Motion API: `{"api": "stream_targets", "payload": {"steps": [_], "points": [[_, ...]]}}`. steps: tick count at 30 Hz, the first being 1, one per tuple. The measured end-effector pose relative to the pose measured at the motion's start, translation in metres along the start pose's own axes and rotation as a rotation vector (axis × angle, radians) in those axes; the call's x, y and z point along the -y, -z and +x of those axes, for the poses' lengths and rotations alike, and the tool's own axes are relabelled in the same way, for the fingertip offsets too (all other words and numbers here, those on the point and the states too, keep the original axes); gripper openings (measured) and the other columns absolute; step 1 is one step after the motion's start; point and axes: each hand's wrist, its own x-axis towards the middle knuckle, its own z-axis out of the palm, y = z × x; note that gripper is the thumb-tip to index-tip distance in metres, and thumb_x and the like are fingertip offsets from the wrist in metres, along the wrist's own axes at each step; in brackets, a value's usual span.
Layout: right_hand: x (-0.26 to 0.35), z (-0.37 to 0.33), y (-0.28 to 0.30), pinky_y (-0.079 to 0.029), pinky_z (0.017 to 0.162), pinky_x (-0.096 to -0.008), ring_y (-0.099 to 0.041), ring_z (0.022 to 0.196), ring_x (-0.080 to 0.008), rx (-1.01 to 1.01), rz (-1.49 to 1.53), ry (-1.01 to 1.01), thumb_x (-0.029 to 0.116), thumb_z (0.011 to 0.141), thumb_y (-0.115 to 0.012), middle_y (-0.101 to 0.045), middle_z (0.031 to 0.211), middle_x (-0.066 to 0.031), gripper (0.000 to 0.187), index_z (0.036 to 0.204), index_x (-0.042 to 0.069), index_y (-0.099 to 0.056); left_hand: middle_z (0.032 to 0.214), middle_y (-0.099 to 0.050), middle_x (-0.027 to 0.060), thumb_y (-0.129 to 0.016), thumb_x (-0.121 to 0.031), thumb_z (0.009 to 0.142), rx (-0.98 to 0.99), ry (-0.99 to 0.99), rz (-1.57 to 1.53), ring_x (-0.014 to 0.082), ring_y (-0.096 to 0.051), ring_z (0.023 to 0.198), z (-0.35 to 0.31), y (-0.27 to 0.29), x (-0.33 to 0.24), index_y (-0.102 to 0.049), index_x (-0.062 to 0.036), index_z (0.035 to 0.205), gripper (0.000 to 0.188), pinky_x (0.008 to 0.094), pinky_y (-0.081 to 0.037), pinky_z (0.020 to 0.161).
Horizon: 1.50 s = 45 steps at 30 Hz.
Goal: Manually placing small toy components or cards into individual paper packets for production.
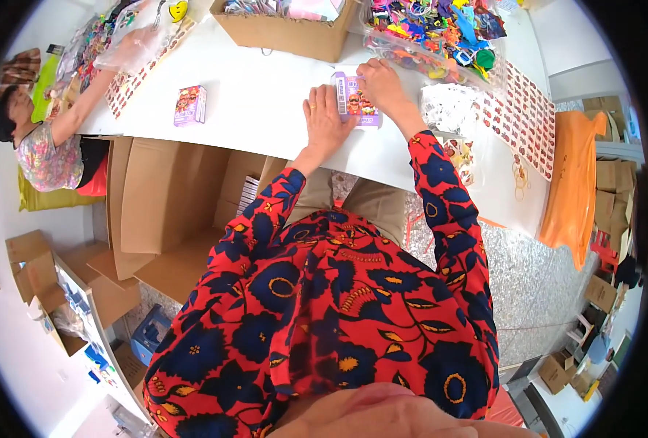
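Observation:
A small purple printed carton (358,106) lies on the white table (258,91) in front of me. My left hand (327,117) holds its left side, the thumb at the near edge and the fingers along the side. At the carton's far end are the bent fingers of my right hand (384,84), gripping the top edge; they partly hide that end. Farther left, apart from both hands, stands another purple carton or short stack of them (191,106) with the same kind of print.
An open cardboard box (284,35) and a clear tub of colourful pieces (441,55) stand at the back. Sticker sheets (521,117) and an orange bag (571,182) are right. A large open carton (167,197) sits below the table edge. A co-worker (54,150) reaches in from the left.

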Motion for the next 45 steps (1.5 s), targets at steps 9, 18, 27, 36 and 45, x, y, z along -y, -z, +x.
{"api": "stream_targets", "payload": {"steps": [9, 18, 27, 36, 45], "points": [[0.023, -0.016, 0.049, -0.046, 0.076, -0.0395, -0.055, 0.087, -0.0279, -0.060, 0.122, 0.133, 0.009, 0.073, -0.064, -0.061, 0.083, -0.0072, 0.009, 0.079, 0.005, -0.058, 0.137, -0.033, 0.0226, -0.077, -0.034, 0.068, -0.057, -0.076, -0.080, 0.0407, -0.028, 0.129, -0.006, -0.002, 0.007, -0.038, 0.0044, 0.129, 0.082, 0.0551, -0.024, 0.104], [0.077, -0.057, 0.147, -0.045, 0.064, -0.0293, -0.057, 0.080, -0.0179, 0.055, 0.472, 0.139, 0.008, 0.076, -0.066, -0.062, 0.081, -0.0047, 0.009, 0.083, 0.006, -0.060, 0.118, -0.055, 0.0089, -0.076, -0.014, 0.073, 0.725, 0.297, -1.196, 0.0175, -0.055, 0.106, -0.005, 0.104, -0.030, -0.046, -0.0001, 0.127, 0.063, 0.0326, -0.046, 0.091], [0.086, -0.082, 0.139, -0.048, 0.068, -0.0241, -0.055, 0.094, -0.0131, -0.224, 0.896, 0.105, 0.006, 0.078, -0.068, -0.055, 0.118, -0.0076, 0.039, 0.114, 0.004, -0.053, 0.094, -0.061, 0.0074, -0.073, -0.012, 0.072, 0.543, 0.147, -1.632, 0.0177, -0.060, 0.089, -0.020, 0.129, -0.060, -0.051, -0.0033, 0.119, 0.052, 0.0318, -0.048, 0.080], [0.094, -0.102, 0.123, -0.052, 0.045, -0.0226, -0.063, 0.061, -0.0137, 0.179, 1.751, -0.024, 0.011, 0.084, -0.063, -0.050, 0.123, -0.0159, 0.055, 0.133, 0.004, -0.038, 0.093, -0.063, 0.0106, -0.077, -0.020, 0.069, 0.734, 0.114, -1.811, 0.0208, -0.063, 0.084, -0.032, 0.136, -0.061, -0.053, -0.0009, 0.114, 0.055, 0.0333, -0.051, 0.077], [0.099, -0.110, 0.126, -0.044, 0.091, -0.0329, -0.054, 0.106, -0.0167, 0.197, 1.693, 0.068, 0.012, 0.082, -0.068, -0.054, 0.118, -0.0087, 0.051, 0.127, 0.004, -0.045, 0.106, -0.061, 0.0197, -0.073, -0.045, 0.073, 0.997, 0.028, -1.916, 0.0331, -0.063, 0.093, -0.035, 0.133, -0.048, -0.043, 0.0034, 0.126, 0.078, 0.0448, -0.053, 0.083]]}}
